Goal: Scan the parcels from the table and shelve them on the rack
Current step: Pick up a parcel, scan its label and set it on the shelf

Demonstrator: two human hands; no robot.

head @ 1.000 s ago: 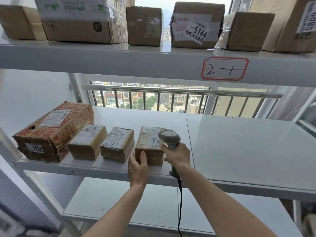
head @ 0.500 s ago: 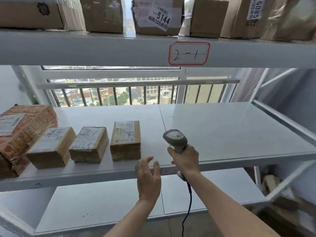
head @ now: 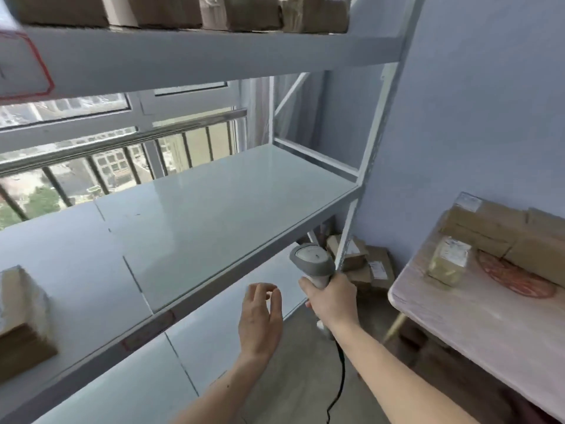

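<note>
Our view has swung to the right since half a second ago: the row of parcels we faced then has slid to the left edge, where only one blurred parcel [head: 21, 313] shows at 9 o'clock, and a table [head: 477, 319] has come into sight at 3 o'clock. Nearest us, at 6 o'clock, our left hand [head: 261, 321] floats in the air below the middle shelf [head: 214, 203], palm turned inward, fingers loosely spread and holding nothing; it has drawn away from the parcels. Just to its right, our right hand [head: 331, 301] is wrapped around the handle of the grey scanner [head: 312, 263], head upright, cord hanging down. On the table lie a small pale parcel [head: 449, 260] and brown boxes [head: 504, 231] behind it. Farther off, at 12 o'clock, more boxes [head: 195, 10] line the rack's top shelf.
</note>
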